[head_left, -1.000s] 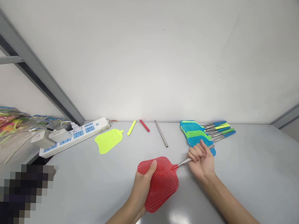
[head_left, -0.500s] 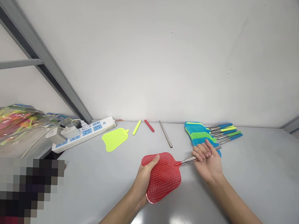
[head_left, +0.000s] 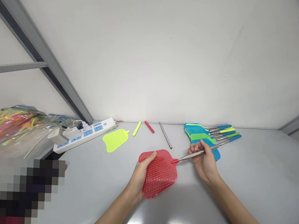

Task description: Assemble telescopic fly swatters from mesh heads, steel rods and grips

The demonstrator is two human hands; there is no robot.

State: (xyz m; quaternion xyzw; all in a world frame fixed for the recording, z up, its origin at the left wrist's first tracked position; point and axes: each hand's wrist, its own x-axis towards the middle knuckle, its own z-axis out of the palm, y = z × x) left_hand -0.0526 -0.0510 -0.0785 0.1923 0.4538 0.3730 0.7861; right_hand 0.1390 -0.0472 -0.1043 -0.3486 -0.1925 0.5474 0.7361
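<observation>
My left hand (head_left: 139, 174) is closed on the left side of a red perforated fly swatter head (head_left: 162, 177), thumb on top. A silvery metal rod (head_left: 190, 156) runs from the head's narrow neck toward the right. My right hand (head_left: 205, 162) is closed around that rod, palm turned up and thumb lying along it. Just behind my right hand lies a pile of fly swatters (head_left: 197, 130) with blue, green and yellow heads, metal rods and coloured grips. The rod's far end overlaps the pile in view.
Along the wall lie a yellow swatter head (head_left: 116, 141), a yellow grip (head_left: 137, 128), a red grip (head_left: 149, 127) and a loose metal rod (head_left: 165, 135). At left are a power strip (head_left: 89, 134) with plugs and clear bags of colourful items (head_left: 15, 122). A blurred-out patch covers the lower left.
The red head and my left hand have shifted slightly left. My right hand has moved a little left and its grip has turned, with more rod showing beyond it.
</observation>
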